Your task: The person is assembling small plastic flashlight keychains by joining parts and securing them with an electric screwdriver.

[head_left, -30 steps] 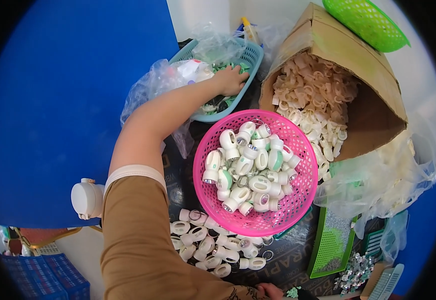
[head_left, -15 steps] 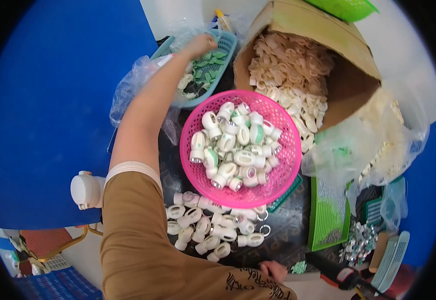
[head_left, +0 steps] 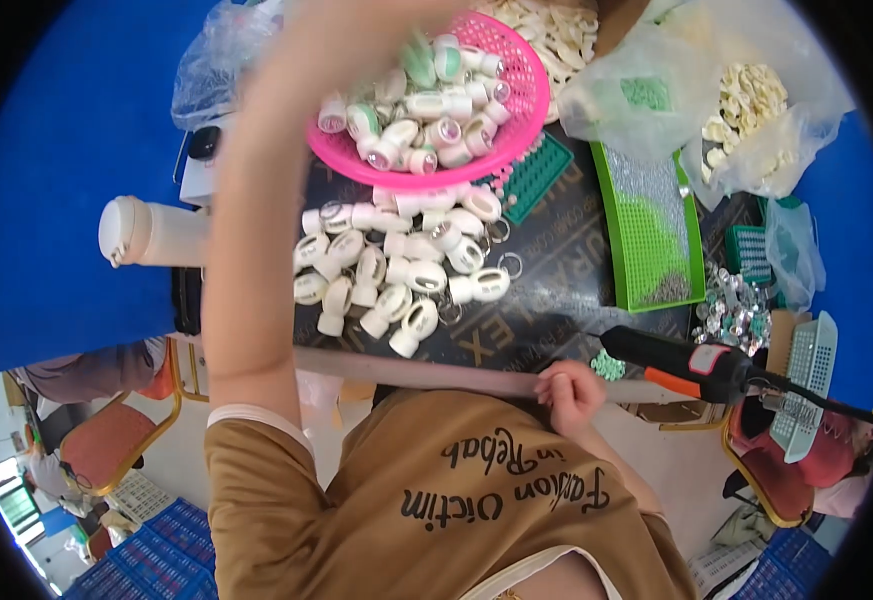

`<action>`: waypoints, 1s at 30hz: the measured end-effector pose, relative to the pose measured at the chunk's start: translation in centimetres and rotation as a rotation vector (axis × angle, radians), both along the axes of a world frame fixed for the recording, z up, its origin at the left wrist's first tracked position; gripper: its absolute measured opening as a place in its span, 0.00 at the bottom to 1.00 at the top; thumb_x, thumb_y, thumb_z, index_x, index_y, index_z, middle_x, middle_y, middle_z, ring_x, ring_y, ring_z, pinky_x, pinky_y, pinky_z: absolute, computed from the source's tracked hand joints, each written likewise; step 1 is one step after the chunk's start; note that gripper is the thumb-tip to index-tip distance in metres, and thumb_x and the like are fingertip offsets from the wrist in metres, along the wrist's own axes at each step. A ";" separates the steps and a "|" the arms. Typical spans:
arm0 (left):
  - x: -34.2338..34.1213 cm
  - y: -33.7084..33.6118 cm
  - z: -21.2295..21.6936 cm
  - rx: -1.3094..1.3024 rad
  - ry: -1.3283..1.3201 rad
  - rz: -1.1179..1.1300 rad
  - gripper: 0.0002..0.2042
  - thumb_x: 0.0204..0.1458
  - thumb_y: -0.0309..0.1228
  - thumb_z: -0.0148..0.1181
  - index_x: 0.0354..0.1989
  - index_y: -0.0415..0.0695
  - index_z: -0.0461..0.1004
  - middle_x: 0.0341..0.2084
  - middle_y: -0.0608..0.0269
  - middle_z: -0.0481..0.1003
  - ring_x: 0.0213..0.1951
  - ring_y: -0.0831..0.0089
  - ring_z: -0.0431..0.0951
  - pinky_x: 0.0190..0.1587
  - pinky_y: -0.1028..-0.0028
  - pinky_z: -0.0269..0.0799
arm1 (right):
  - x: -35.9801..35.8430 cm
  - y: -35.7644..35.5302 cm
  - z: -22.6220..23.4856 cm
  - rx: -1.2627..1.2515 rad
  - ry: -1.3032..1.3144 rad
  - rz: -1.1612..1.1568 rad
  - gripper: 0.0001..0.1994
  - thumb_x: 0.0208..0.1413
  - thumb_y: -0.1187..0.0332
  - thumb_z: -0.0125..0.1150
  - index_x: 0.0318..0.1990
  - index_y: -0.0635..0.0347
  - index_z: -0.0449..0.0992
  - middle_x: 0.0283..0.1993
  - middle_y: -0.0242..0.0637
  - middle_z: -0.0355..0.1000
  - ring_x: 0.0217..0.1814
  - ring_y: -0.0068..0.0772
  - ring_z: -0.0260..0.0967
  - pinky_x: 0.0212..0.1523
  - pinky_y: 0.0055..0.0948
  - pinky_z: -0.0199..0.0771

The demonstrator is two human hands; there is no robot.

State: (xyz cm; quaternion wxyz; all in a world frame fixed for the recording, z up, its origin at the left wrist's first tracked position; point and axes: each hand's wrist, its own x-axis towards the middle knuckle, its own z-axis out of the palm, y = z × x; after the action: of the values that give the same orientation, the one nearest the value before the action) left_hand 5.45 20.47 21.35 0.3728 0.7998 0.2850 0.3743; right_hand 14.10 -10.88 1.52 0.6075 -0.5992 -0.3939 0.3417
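My left hand (head_left: 371, 35) is smeared by motion at the top of the view, over the far left part of a pink basket (head_left: 411, 180); its fingers cannot be made out. The basket holds several white mini flashlights (head_left: 441, 105), some with green panels. More white flashlight keychains (head_left: 416, 275), a few with metal rings showing, lie in a loose pile on the black tabletop nearer me. At the table's near edge my right hand (head_left: 569, 392) is closed with curled fingers, and whatever may be inside is hidden. Beside it are small green pieces (head_left: 608, 366).
A black electric screwdriver (head_left: 676, 362) with a cord lies right of my right hand. Beyond it stand a bright green tray (head_left: 646, 230) of small metal parts and loose silvery pieces (head_left: 734, 312). A teal grid tray (head_left: 541, 180) sits by the basket, a white bottle (head_left: 161, 232) at left.
My left hand has come back from the blue basket toward the pink basket and is now blurred. The view has shifted nearer my body, showing more of my right hand.
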 end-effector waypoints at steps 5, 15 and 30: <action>-2.0 -11.7 -11.9 0.088 0.622 -0.598 0.08 0.41 0.29 0.52 0.28 0.38 0.69 0.25 0.46 0.67 0.24 0.51 0.72 0.27 0.60 0.70 | 0.9 -1.6 0.8 0.090 0.042 -0.092 0.07 0.57 0.74 0.46 0.32 0.67 0.71 0.24 0.36 0.68 0.20 0.18 0.63 0.20 0.15 0.64; 1.0 -19.5 -17.8 0.457 0.671 -0.446 0.10 0.40 0.36 0.55 0.27 0.43 0.72 0.31 0.56 0.67 0.32 0.65 0.70 0.19 0.75 0.69 | 1.1 -2.7 -1.1 -0.006 -0.230 -0.148 0.06 0.50 0.77 0.49 0.27 0.65 0.73 0.18 0.34 0.68 0.16 0.23 0.64 0.19 0.19 0.63; 2.5 -10.6 -9.0 0.052 0.662 -0.663 0.09 0.43 0.34 0.52 0.20 0.41 0.73 0.18 0.51 0.72 0.24 0.53 0.74 0.30 0.59 0.69 | 2.8 -1.8 -1.4 0.063 -0.506 0.165 0.04 0.50 0.77 0.50 0.29 0.63 0.72 0.18 0.36 0.69 0.17 0.26 0.67 0.20 0.23 0.67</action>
State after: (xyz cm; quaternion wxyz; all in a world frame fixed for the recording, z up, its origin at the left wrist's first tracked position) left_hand 7.92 9.82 12.37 0.3411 0.9332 0.1082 -0.0332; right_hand 16.89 -12.67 0.08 0.4782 -0.6122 -0.5912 0.2170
